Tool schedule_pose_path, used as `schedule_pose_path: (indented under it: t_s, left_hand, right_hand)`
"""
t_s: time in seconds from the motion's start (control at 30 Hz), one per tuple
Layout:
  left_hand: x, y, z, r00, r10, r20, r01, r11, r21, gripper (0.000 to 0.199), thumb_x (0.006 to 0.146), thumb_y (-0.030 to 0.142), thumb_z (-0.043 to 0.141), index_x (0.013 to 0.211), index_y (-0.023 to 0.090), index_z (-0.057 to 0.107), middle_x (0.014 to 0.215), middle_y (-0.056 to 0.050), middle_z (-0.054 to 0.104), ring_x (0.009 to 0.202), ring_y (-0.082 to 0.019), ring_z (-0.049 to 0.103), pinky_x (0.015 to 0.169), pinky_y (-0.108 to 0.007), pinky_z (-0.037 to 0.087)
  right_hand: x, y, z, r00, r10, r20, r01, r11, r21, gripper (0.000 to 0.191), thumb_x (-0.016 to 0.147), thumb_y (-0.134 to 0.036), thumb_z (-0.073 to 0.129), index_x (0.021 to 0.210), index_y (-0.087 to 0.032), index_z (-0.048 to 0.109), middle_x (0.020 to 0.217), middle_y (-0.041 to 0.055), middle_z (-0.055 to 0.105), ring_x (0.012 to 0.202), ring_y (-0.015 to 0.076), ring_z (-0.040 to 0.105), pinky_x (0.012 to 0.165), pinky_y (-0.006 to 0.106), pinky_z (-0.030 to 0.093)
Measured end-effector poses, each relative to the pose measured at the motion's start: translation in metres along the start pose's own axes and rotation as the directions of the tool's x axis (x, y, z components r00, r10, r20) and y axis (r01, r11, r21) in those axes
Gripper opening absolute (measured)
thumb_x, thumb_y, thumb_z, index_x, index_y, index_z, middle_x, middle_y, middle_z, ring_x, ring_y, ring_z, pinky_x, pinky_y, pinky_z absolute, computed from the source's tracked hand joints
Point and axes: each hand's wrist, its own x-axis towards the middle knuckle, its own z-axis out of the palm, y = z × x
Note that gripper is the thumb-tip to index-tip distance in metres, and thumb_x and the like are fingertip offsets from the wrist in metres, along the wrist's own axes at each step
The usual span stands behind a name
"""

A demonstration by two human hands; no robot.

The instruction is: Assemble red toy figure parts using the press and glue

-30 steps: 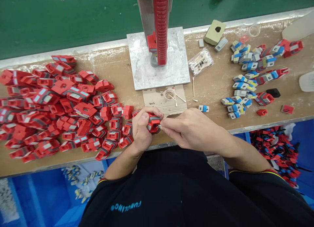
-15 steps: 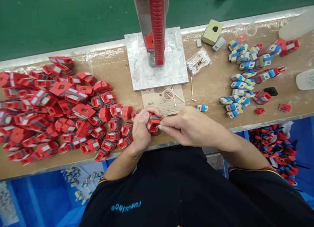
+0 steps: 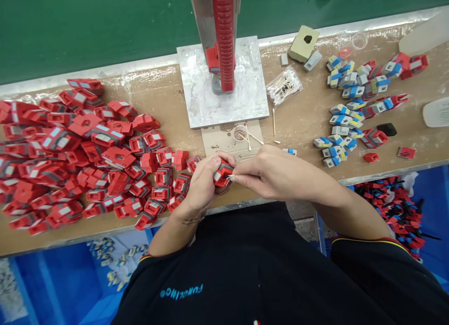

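A red and grey plastic part [image 3: 222, 172] is held in my left hand [image 3: 202, 184], its hollow side facing my right hand. My right hand [image 3: 268, 173] pinches a small white-tipped stick, probably a cotton swab [image 3: 230, 177], whose tip meets the part's opening. Just beyond my hands, a small clear cup [image 3: 240, 133] with swabs leaning in it rests on a stained piece of cardboard [image 3: 217, 140]. A blue and white piece [image 3: 290, 151] lies partly hidden behind my right forearm.
Many red parts [image 3: 119, 157] are heaped at the left. A press with a red handle [image 3: 226, 44] stands on a metal plate [image 3: 194, 100]. Bagged swabs [image 3: 284, 85], a beige block [image 3: 303, 43] and grey-blue pieces [image 3: 340, 120] lie to the right. Blue bins [image 3: 66, 278] are below the table.
The red part has tilted and shifted slightly right in my left hand. My right hand has moved a little, now covering more of the blue and white piece.
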Motion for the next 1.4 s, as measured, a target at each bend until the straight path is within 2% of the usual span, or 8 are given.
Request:
schedule_pose_path:
  t_s: [0.27, 0.4, 0.57, 0.67, 0.83, 1.0, 1.17, 1.4]
  left_hand:
    - [0.001, -0.004, -0.005, 0.998, -0.057, 0.034, 0.055, 0.996, 0.064, 0.042, 0.089, 0.059, 0.073, 0.081, 0.019, 0.063, 0.052, 0.006, 0.046, 0.037, -0.007, 0.026, 0.035, -0.021, 0.023]
    - [0.001, -0.002, -0.004, 0.995, -0.083, 0.056, 0.081, 0.996, 0.032, 0.041, 0.088, 0.058, 0.075, 0.079, 0.020, 0.062, 0.052, 0.006, 0.045, 0.037, -0.007, 0.025, 0.035, -0.020, 0.022]
    - [0.001, 0.000, -0.004, 0.993, -0.073, 0.091, 0.079, 0.995, -0.068, 0.038, 0.090, 0.056, 0.074, 0.085, 0.020, 0.062, 0.050, 0.009, 0.042, 0.035, -0.005, 0.020, 0.035, -0.018, 0.021]
    - [0.002, 0.000, -0.003, 0.995, -0.051, 0.090, 0.060, 0.993, -0.104, 0.038, 0.090, 0.055, 0.075, 0.085, 0.019, 0.061, 0.050, 0.008, 0.046, 0.035, -0.005, 0.020, 0.035, -0.017, 0.022]
    - [0.002, 0.000, -0.002, 0.997, -0.033, 0.070, 0.041, 0.993, -0.115, 0.037, 0.090, 0.053, 0.075, 0.085, 0.019, 0.062, 0.051, 0.007, 0.047, 0.035, -0.005, 0.021, 0.035, -0.017, 0.022]
    - [0.002, -0.001, -0.002, 0.996, -0.068, 0.050, 0.071, 0.995, -0.070, 0.040, 0.089, 0.055, 0.076, 0.080, 0.021, 0.058, 0.050, 0.008, 0.043, 0.036, -0.006, 0.022, 0.035, -0.018, 0.021]
    - [0.002, -0.003, -0.002, 0.996, -0.080, 0.046, 0.079, 0.996, 0.028, 0.039, 0.089, 0.056, 0.074, 0.079, 0.021, 0.059, 0.051, 0.006, 0.044, 0.037, -0.007, 0.025, 0.035, -0.021, 0.021]
    - [0.003, -0.007, -0.002, 0.991, -0.102, 0.083, 0.098, 0.994, 0.047, 0.038, 0.093, 0.055, 0.070, 0.080, 0.022, 0.059, 0.052, 0.006, 0.043, 0.036, -0.007, 0.024, 0.035, -0.021, 0.020]
  right_hand:
    - [0.002, 0.003, -0.008, 0.995, 0.059, 0.079, -0.057, 0.998, -0.031, 0.029, 0.106, -0.028, 0.058, 0.089, -0.016, 0.078, 0.070, 0.0008, 0.066, 0.060, 0.0120, 0.039, 0.065, 0.032, 0.026]
    - [0.003, 0.003, -0.009, 0.995, 0.044, 0.091, -0.041, 0.999, -0.030, 0.027, 0.106, -0.025, 0.057, 0.095, -0.017, 0.081, 0.078, 0.0037, 0.073, 0.061, 0.0124, 0.044, 0.066, 0.031, 0.028]
    - [0.000, 0.002, -0.003, 1.000, -0.013, -0.009, 0.013, 0.999, -0.036, 0.035, 0.107, -0.026, 0.053, 0.084, -0.016, 0.078, 0.064, -0.0002, 0.061, 0.057, 0.0114, 0.036, 0.063, 0.031, 0.024]
    - [-0.004, 0.000, 0.005, 0.998, 0.005, -0.063, -0.009, 0.997, -0.078, 0.039, 0.108, -0.027, 0.050, 0.080, -0.017, 0.075, 0.058, -0.0020, 0.052, 0.056, 0.0116, 0.032, 0.063, 0.032, 0.020]
    - [-0.006, -0.002, 0.013, 0.993, 0.025, -0.113, -0.039, 0.992, -0.122, 0.039, 0.108, -0.029, 0.048, 0.078, -0.018, 0.072, 0.058, -0.0022, 0.049, 0.056, 0.0129, 0.028, 0.063, 0.033, 0.018]
    - [-0.003, 0.001, 0.007, 0.999, 0.031, -0.034, -0.033, 0.998, -0.060, 0.037, 0.108, -0.026, 0.050, 0.080, -0.018, 0.073, 0.058, -0.0039, 0.049, 0.056, 0.0118, 0.028, 0.065, 0.033, 0.021]
    - [0.003, 0.001, -0.005, 0.995, 0.058, 0.082, -0.053, 0.996, -0.071, 0.036, 0.105, -0.022, 0.056, 0.072, -0.018, 0.069, 0.055, -0.0055, 0.045, 0.055, 0.0114, 0.025, 0.065, 0.033, 0.021]
    - [0.005, 0.000, -0.008, 0.988, 0.090, 0.127, -0.078, 0.992, -0.102, 0.034, 0.102, -0.020, 0.058, 0.070, -0.019, 0.069, 0.054, -0.0050, 0.044, 0.055, 0.0128, 0.028, 0.065, 0.033, 0.022]
